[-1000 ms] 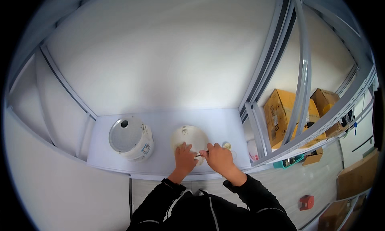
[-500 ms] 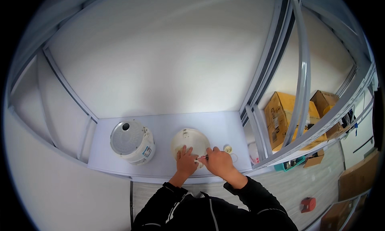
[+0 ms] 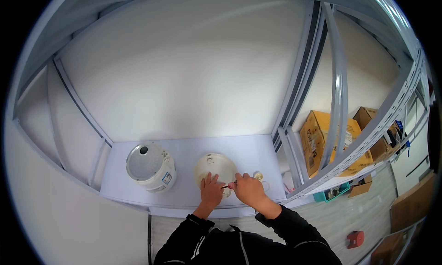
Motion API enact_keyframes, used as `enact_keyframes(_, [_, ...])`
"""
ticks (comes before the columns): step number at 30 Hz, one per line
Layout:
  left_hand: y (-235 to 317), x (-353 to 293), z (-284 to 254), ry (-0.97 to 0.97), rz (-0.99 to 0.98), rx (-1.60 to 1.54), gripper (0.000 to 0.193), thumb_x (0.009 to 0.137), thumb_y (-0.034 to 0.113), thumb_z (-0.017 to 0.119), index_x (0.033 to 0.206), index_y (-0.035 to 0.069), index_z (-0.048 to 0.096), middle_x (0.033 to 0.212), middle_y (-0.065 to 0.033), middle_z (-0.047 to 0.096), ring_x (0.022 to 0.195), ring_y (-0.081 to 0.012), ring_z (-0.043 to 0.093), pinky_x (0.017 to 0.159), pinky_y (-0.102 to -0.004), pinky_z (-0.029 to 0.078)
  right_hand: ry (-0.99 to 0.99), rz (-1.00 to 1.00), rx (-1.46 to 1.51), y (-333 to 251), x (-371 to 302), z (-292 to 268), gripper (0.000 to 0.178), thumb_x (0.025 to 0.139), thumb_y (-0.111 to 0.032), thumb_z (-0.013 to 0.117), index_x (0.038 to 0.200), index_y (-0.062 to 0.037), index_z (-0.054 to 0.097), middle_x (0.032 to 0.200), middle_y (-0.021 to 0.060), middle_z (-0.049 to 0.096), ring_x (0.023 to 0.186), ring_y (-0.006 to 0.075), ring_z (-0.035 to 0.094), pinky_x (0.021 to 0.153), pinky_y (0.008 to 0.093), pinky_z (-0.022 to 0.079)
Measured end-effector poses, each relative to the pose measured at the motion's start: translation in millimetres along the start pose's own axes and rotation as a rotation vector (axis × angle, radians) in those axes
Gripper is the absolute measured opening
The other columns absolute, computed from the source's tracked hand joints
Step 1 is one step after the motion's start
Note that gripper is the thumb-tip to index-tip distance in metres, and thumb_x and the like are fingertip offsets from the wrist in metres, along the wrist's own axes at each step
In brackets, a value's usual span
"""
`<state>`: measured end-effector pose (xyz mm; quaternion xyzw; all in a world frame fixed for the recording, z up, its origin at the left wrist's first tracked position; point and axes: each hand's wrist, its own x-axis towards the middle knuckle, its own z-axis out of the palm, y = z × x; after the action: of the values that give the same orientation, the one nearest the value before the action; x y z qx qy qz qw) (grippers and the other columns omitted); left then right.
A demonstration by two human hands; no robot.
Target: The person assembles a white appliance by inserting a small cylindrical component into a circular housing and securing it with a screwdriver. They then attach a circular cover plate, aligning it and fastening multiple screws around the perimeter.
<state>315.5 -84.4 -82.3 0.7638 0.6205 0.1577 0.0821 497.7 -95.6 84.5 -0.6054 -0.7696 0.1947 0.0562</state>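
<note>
A round, shallow cream-white piece (image 3: 222, 167) lies on the white shelf, with dark marks near its far rim. My left hand (image 3: 211, 192) rests on its near left part, fingers spread. My right hand (image 3: 249, 190) is closed at the near right edge, holding a thin tool (image 3: 225, 187) with a dark shaft that reaches toward my left hand. The fingers hide most of the tool, so its exact kind is unclear. Just beyond my right hand sits a small round yellowish item (image 3: 258, 176).
A white bucket-shaped container (image 3: 156, 170) with a grey top and a dark round hole stands at the left. Metal frame posts (image 3: 336, 81) rise at the right, before yellow cardboard boxes (image 3: 317, 138). Beyond are a teal tray (image 3: 336, 192) and a red stool (image 3: 355, 239).
The whole view has shifted slightly. Both hands stay at the near part of the round piece; a dark shaft now shows between them at the right fingertips.
</note>
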Motion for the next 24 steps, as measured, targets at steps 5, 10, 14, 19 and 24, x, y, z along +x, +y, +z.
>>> enact_keyframes(5, [0.7,0.6,9.0,0.030,-0.032,0.003,0.018,0.093,0.025,0.077,0.109,0.017,0.077,0.159,-0.0107,0.053,0.157,-0.0393,0.031,0.126,-0.0613,0.025,0.330,-0.510,0.125,26.0,6.7,20.7,0.047,0.091,-0.024,0.080,0.129,-0.0027,0.062,0.107,0.0227,0.068,0.100,0.0435,0.069,0.083,0.0515,0.058])
enact_keyframes(10, [0.6,0.8,7.0,0.006,-0.027,0.005,0.017,0.093,0.025,0.076,0.108,0.017,0.075,0.159,-0.0114,0.053,0.156,-0.0402,0.032,0.125,-0.0623,0.025,0.200,-0.245,0.052,11.9,-6.5,6.3,0.043,0.091,-0.022,0.079,0.127,-0.0028,0.063,0.107,0.0215,0.067,0.100,0.0436,0.068,0.083,0.0519,0.057])
enact_keyframes(14, [2.0,2.6,8.6,-0.007,-0.025,0.019,0.016,0.094,0.025,0.075,0.107,0.016,0.074,0.159,-0.0121,0.053,0.157,-0.0404,0.032,0.125,-0.0627,0.024,0.065,-0.144,0.014,20.1,2.3,11.0,0.043,0.091,-0.020,0.077,0.128,-0.0035,0.062,0.107,0.0204,0.066,0.098,0.0430,0.069,0.081,0.0510,0.058])
enact_keyframes(19, [1.4,3.6,9.8,0.004,-0.048,-0.026,0.017,0.094,0.026,0.075,0.107,0.016,0.074,0.159,-0.0123,0.053,0.157,-0.0403,0.032,0.125,-0.0630,0.025,0.374,-0.591,0.071,34.8,10.1,19.9,0.043,0.092,-0.022,0.077,0.127,-0.0036,0.062,0.107,0.0208,0.066,0.090,0.0417,0.070,0.075,0.0484,0.058])
enact_keyframes(24, [-4.2,2.1,9.5,-0.008,-0.079,-0.066,0.018,0.092,0.026,0.076,0.106,0.014,0.075,0.158,-0.0132,0.054,0.157,-0.0411,0.032,0.123,-0.0641,0.028,0.305,-0.323,0.041,11.5,-5.0,9.8,0.044,0.091,-0.022,0.078,0.127,-0.0036,0.062,0.109,0.0200,0.066,0.088,0.0432,0.069,0.075,0.0475,0.058])
